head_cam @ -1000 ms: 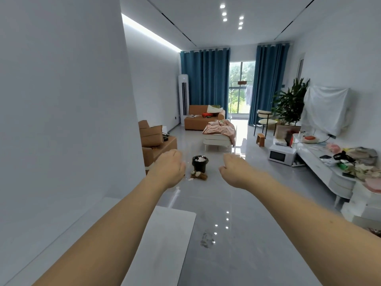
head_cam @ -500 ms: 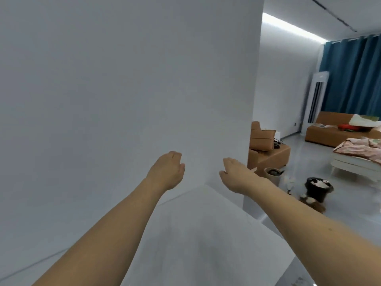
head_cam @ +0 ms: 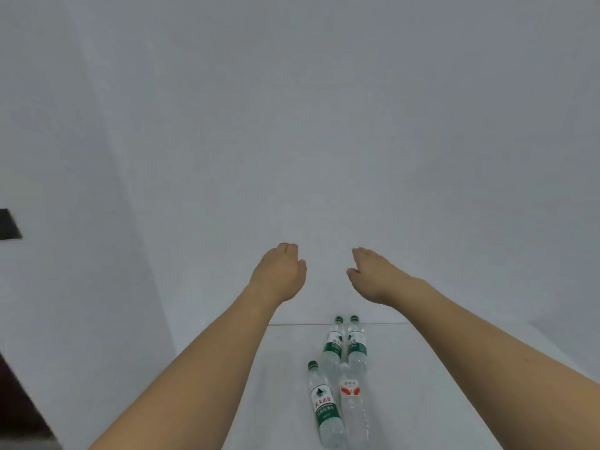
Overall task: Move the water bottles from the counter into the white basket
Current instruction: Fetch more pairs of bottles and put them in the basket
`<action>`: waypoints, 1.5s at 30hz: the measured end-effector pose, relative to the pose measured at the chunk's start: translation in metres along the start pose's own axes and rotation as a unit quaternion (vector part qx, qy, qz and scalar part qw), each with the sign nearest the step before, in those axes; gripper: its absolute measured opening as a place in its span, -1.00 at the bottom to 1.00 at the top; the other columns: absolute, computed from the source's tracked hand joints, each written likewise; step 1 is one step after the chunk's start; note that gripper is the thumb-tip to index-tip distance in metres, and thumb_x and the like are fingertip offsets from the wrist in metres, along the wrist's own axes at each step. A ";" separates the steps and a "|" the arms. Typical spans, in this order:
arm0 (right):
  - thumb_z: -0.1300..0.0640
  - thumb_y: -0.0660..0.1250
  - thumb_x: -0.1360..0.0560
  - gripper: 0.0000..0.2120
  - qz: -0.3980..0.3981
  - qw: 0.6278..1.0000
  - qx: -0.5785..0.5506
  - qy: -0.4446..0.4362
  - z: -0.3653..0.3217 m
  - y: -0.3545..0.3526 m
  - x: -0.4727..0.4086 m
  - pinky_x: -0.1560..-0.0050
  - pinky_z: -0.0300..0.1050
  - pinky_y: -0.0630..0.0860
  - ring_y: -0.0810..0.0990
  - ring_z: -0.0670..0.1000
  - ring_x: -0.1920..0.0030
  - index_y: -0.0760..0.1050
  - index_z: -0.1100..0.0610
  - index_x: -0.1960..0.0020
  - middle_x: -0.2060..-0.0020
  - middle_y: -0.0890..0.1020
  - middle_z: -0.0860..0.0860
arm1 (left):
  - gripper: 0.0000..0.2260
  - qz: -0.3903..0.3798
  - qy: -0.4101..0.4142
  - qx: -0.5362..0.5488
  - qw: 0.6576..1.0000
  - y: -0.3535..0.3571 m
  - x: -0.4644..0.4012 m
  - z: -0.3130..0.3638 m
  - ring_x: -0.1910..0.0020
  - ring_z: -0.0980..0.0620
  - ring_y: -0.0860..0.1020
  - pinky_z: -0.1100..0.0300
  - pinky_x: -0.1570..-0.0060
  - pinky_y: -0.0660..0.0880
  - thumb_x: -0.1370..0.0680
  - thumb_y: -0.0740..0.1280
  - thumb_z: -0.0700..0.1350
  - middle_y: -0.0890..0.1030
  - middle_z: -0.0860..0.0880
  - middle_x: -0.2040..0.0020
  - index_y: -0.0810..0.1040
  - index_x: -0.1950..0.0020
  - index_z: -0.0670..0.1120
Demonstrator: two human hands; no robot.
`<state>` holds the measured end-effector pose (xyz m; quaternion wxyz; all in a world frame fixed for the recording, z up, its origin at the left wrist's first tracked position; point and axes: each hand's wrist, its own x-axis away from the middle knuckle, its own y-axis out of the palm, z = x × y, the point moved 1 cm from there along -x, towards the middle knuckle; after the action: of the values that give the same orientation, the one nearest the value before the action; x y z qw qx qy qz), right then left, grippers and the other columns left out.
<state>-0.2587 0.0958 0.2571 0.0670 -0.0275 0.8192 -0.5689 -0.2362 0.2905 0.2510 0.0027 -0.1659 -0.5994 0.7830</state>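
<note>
Several clear water bottles stand on a white counter (head_cam: 422, 384) between my forearms. Two with green caps and green labels (head_cam: 334, 344) (head_cam: 356, 344) stand side by side at the back. A third green-label bottle (head_cam: 324, 409) stands nearer, and beside it one with a red-and-white label (head_cam: 352, 404). My left hand (head_cam: 279, 274) and my right hand (head_cam: 376, 276) are stretched out above and beyond the bottles, both loosely curled and holding nothing. The white basket is out of view.
A plain white wall fills the view behind the counter. A dark object (head_cam: 9, 224) shows at the left edge, and a dark surface (head_cam: 19, 407) lies at the lower left.
The view has swung left, away from the living room, onto the white wall and counter. The bottles have come into sight. Both arms stay stretched out in front.
</note>
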 end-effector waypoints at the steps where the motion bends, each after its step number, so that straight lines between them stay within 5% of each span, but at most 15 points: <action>1: 0.09 0.02 -0.65 -0.58 0.003 1.000 -0.001 -0.001 -0.002 0.001 -0.005 -0.39 -0.02 0.22 0.27 0.14 -0.44 0.24 0.32 -0.40 -0.44 0.32 0.20 | -0.59 0.001 -0.001 0.001 1.000 0.001 -0.002 -0.004 -0.40 -0.15 0.36 0.04 -0.32 0.30 -0.70 0.06 -0.07 0.35 -0.19 -0.47 0.28 -0.50 -0.25; 9: 0.09 0.03 -0.64 -0.56 -0.007 0.999 0.002 0.038 0.038 0.027 -0.046 -0.44 0.01 0.22 0.26 0.15 -0.46 0.22 0.31 -0.44 -0.46 0.30 0.20 | -0.57 -0.042 -0.035 0.035 0.998 0.054 -0.036 -0.015 -0.41 -0.15 0.34 0.06 -0.33 0.30 -0.70 0.07 -0.05 0.32 -0.18 -0.48 0.25 -0.52 -0.23; 14: 0.10 0.06 -0.61 -0.61 -0.058 0.994 -0.016 0.094 0.080 0.109 -0.088 -0.24 0.02 0.38 0.42 0.17 -0.29 0.30 0.25 -0.38 -0.31 0.45 0.17 | -0.58 -0.130 -0.143 0.128 0.973 0.151 -0.071 -0.032 -0.34 -0.16 0.41 0.06 -0.23 0.37 -0.66 0.12 -0.02 0.41 -0.17 -0.40 0.34 -0.45 -0.21; 17: 0.08 0.11 -0.58 -0.63 -0.115 0.980 -0.020 0.161 0.107 0.197 -0.105 -0.16 0.01 0.43 0.47 0.16 -0.19 0.34 0.22 -0.32 -0.22 0.49 0.15 | -0.73 -0.206 -0.237 0.177 0.933 0.240 -0.072 -0.055 -0.05 -0.09 0.51 0.15 0.04 0.39 -0.62 0.16 -0.05 0.51 -0.11 -0.11 0.46 -0.20 -0.21; 19: 0.04 0.15 -0.56 -0.62 -0.153 0.965 -0.039 0.210 0.124 0.257 -0.109 -0.13 -0.01 0.48 0.50 0.12 -0.13 0.36 0.20 -0.31 -0.18 0.50 0.13 | -0.83 -0.230 -0.300 0.229 0.897 0.300 -0.069 -0.069 0.26 0.01 0.40 0.19 0.28 0.30 -0.59 0.20 -0.09 0.43 -0.04 0.19 0.39 0.14 -0.15; 21: 0.01 0.16 -0.52 -0.59 -0.182 0.950 -0.063 0.246 0.140 0.309 -0.113 -0.16 0.01 0.48 0.50 0.12 -0.12 0.37 0.19 -0.29 -0.16 0.51 0.12 | -0.77 -0.249 -0.351 0.266 0.862 0.352 -0.066 -0.081 0.37 0.04 0.32 0.21 0.35 0.24 -0.56 0.25 -0.06 0.37 -0.03 0.29 0.33 0.24 -0.13; 26: -0.14 0.24 -0.46 -0.44 -0.195 0.920 -0.127 0.314 0.167 0.398 -0.127 -0.18 0.06 0.48 0.48 0.17 -0.17 0.35 0.21 -0.31 -0.17 0.44 0.14 | -0.49 -0.252 -0.447 0.363 0.778 0.449 -0.070 -0.109 0.04 -0.11 0.61 0.12 0.02 0.53 -0.37 0.40 0.23 0.63 -0.12 -0.01 0.57 -0.06 -0.18; 29: -0.19 0.31 -0.39 -0.40 -0.151 0.916 -0.162 0.335 0.175 0.424 -0.127 -0.12 0.06 0.49 0.47 0.18 -0.15 0.33 0.15 -0.28 -0.12 0.42 0.12 | -0.41 -0.233 -0.487 0.389 0.747 0.485 -0.062 -0.128 0.01 -0.14 0.65 -0.05 -0.07 0.61 -0.13 0.46 0.36 0.65 -0.10 -0.02 0.67 0.07 -0.06; 32: -0.20 0.31 -0.36 -0.45 -0.096 0.921 -0.187 0.327 0.180 0.435 -0.122 -0.06 0.03 0.47 0.42 0.12 -0.08 0.35 0.09 -0.23 -0.03 0.39 0.05 | -0.47 -0.223 -0.487 0.434 0.724 0.494 -0.052 -0.140 0.03 -0.20 0.67 -0.18 -0.09 0.60 -0.21 0.50 0.22 0.69 -0.19 0.04 0.67 0.06 -0.18; 38: -0.20 0.31 -0.37 -0.45 -0.068 0.927 -0.183 0.322 0.177 0.435 -0.124 -0.07 0.04 0.47 0.40 0.10 -0.09 0.39 0.11 -0.22 -0.05 0.42 0.05 | -0.81 -0.233 -0.470 0.561 0.640 0.469 -0.047 -0.143 0.14 -0.10 0.60 -0.03 -0.11 0.51 -0.52 0.39 0.00 0.66 -0.13 0.16 0.59 0.08 -0.12; 45: -0.23 0.29 -0.36 -0.45 -0.042 0.934 -0.159 0.317 0.180 0.444 -0.125 -0.04 0.03 0.47 0.44 0.11 -0.09 0.43 0.08 -0.23 -0.05 0.44 0.04 | -0.76 -0.196 -0.451 0.573 0.655 0.475 -0.050 -0.131 0.19 -0.14 0.62 -0.03 0.02 0.56 -0.43 0.47 -0.01 0.66 -0.22 0.13 0.61 0.06 -0.17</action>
<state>-0.0953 0.0996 -0.2104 -0.2252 0.1099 0.8758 -0.4125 -0.0623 0.2693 -0.2126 -0.0199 0.3640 0.0218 0.9309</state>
